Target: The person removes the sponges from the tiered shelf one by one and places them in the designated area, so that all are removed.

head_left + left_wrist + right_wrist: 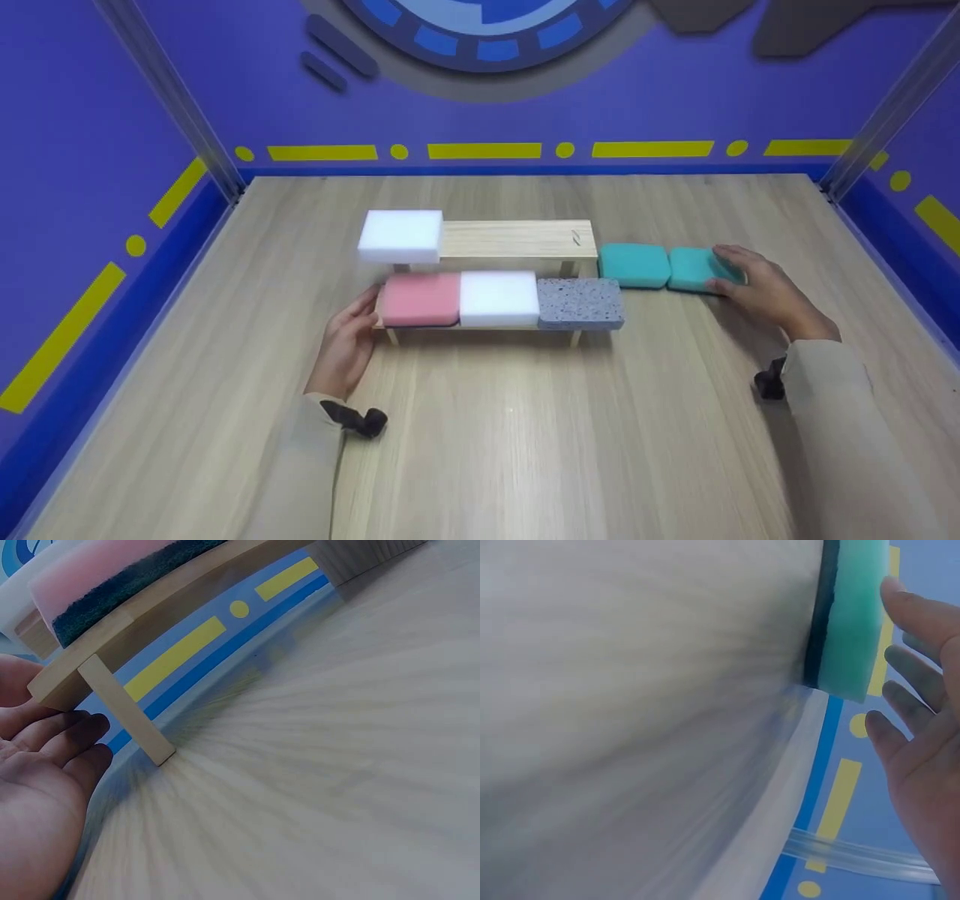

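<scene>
A small two-tier wooden rack [517, 240] stands on the table. Its lower tier bears a pink sponge [421, 298], a white sponge [499, 298] and a speckled grey sponge [580, 303] in a row. Another white sponge [401, 235] sits at the upper tier's left end. My left hand [346, 343] holds the lower tier's left end, beside the pink sponge, fingers partly beneath the board. On the right, two teal sponges [634, 265] lie side by side. My right hand [772, 289] touches the outer teal sponge [694, 268], thumb at its near side, fingers spread and relaxed.
The wood-grain table [510, 450] is bounded by blue walls [480, 120] with yellow markings at the back and both sides. A metal post [180, 97] rises at the back left corner.
</scene>
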Demonstrator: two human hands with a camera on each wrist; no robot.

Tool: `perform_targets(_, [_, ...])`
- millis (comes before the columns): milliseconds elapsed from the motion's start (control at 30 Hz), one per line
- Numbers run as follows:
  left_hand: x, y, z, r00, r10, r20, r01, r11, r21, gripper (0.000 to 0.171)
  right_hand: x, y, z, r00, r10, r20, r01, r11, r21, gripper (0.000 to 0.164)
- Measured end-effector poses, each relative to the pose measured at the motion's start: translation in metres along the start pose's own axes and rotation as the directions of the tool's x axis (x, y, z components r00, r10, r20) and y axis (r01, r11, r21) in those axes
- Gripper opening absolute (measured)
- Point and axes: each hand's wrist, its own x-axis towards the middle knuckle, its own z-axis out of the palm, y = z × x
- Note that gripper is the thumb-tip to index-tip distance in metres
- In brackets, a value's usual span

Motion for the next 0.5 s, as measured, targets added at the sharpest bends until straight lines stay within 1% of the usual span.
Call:
perform_targets(267, [0.0,-0.001,0.0,1.0,0.012,0.007,-0.012,1.0,-0.013,0.058,-0.001,-0.009,-0.002,1.0,-0.006,-0.019,0.006,1.0,-0.005,0.068])
perform_targets(500, [0.0,-0.001,-0.001,1.0,0.013,0.02,-0.013,1.0,-0.004,0.059,0.001,-0.023,-0.002,0.995,-0.083,-0.056,0.084,0.996,0.012,0.065])
